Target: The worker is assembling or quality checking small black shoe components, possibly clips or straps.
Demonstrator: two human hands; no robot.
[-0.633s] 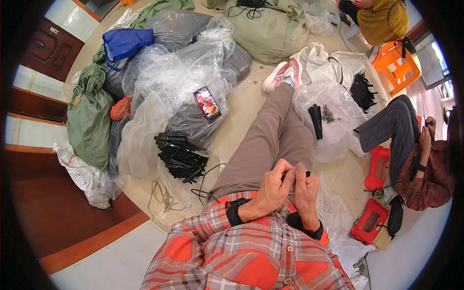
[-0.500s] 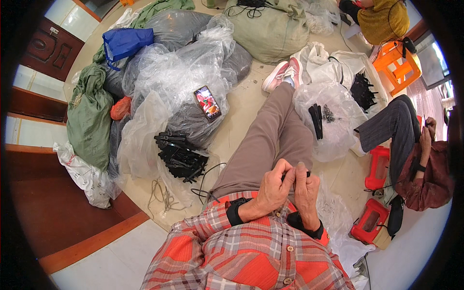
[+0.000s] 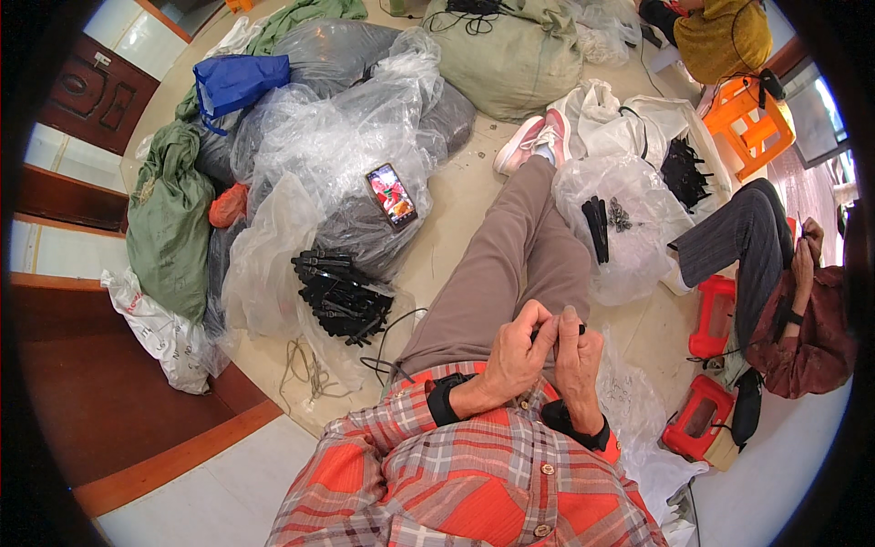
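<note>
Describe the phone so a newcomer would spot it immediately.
Find the big heap of plastic bags left of the outstretched legs. The phone lies on its right side, beyond the black pile. Its lit, colourful screen sets it apart from the plastic.

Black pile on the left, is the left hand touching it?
Apart. The head view shows trousers and a strip of floor between the left hand and the black pile.

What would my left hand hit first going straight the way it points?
The bare left hand would probably meet the bare right hand at its thumb; depth between them is unclear.
</note>
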